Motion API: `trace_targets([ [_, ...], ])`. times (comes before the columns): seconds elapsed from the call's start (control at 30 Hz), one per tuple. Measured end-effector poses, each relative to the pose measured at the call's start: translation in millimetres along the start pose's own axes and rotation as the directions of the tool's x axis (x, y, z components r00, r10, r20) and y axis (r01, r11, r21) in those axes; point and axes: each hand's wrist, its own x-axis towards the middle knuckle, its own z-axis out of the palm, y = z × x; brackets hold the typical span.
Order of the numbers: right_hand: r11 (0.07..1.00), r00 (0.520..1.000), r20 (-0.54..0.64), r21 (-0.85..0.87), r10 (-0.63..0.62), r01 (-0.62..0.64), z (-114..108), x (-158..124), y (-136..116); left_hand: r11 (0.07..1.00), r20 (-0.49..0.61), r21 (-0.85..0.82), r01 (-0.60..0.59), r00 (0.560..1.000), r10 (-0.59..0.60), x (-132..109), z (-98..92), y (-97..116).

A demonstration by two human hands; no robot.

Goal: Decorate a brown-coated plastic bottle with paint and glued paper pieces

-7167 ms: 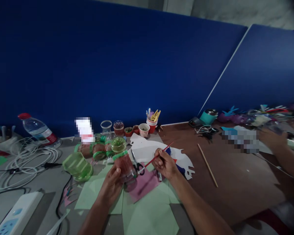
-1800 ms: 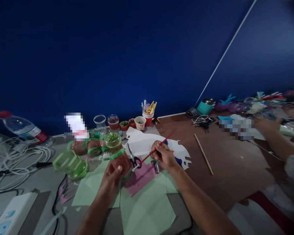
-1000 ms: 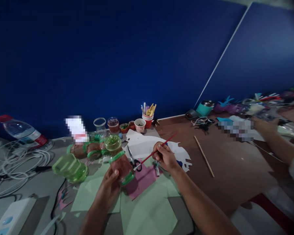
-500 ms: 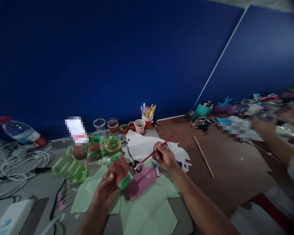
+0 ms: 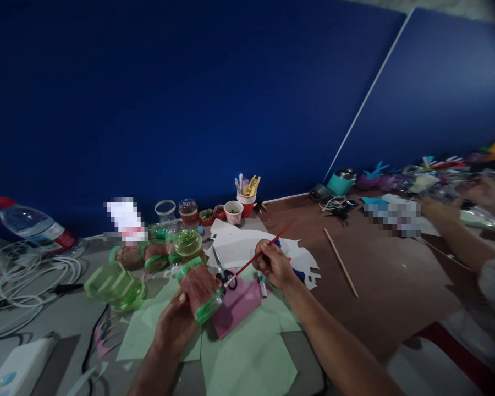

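My left hand is closed round a clear jar painted reddish brown, with green bands at both ends; it is tilted. Between the fingers of my right hand is a thin red paintbrush, its tip at the jar's right side. Behind the brush tip lie scissors with black handles. Below sit a pink paper and several pale green sheets. Past my right hand is a white paper cut-out with blue patches. More painted jars lie behind the left hand, near a jar of green stuff.
A green plastic container, coiled white cables and a bottle are at left. Paper cups stand near the blue wall. A wooden stick lies on the brown board. At right another person's arm reaches in.
The view has shifted slightly. The painted jar is turned a little in my left hand, and the brush tip stays at its right side.
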Motion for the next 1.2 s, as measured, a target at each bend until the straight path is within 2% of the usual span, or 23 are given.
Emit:
trace_targets([
  [0.1, 1.000, 1.000, -0.011, -0.013, 0.014, -0.014, -1, 2, 1, 1.000, 0.018, -0.008, -0.003, 1.000, 0.003, -1, 1.2, 2],
  [0.4, 0.996, 1.000, -0.012, -0.083, 0.023, -0.023, 2, -1, -2, 0.999, -0.029, 0.022, -0.024, 0.999, 0.025, -1, 2.4, 2],
  [0.63, 0.997, 0.999, 0.006, -0.063, -0.053, 0.054, 3, -2, -5, 0.990, -0.152, 0.135, 0.035, 0.988, -0.014, 0, 10.8, 4],
  [0.8, 0.997, 0.998, -0.015, -0.056, -0.058, 0.057, 0, -2, -7, 0.972, -0.167, 0.232, -0.036, 0.983, 0.076, 5, 11.5, 2],
  [1.03, 0.995, 0.998, -0.007, 0.074, -0.064, 0.065, -4, 0, -6, 0.978, -0.207, 0.200, -0.053, 0.974, 0.095, 5, 15.6, 1],
  [1.2, 0.992, 0.998, -0.011, 0.108, -0.057, 0.058, -1, -1, -9, 0.999, -0.213, 0.035, -0.033, 0.976, 0.039, 2, 6.3, 1],
])
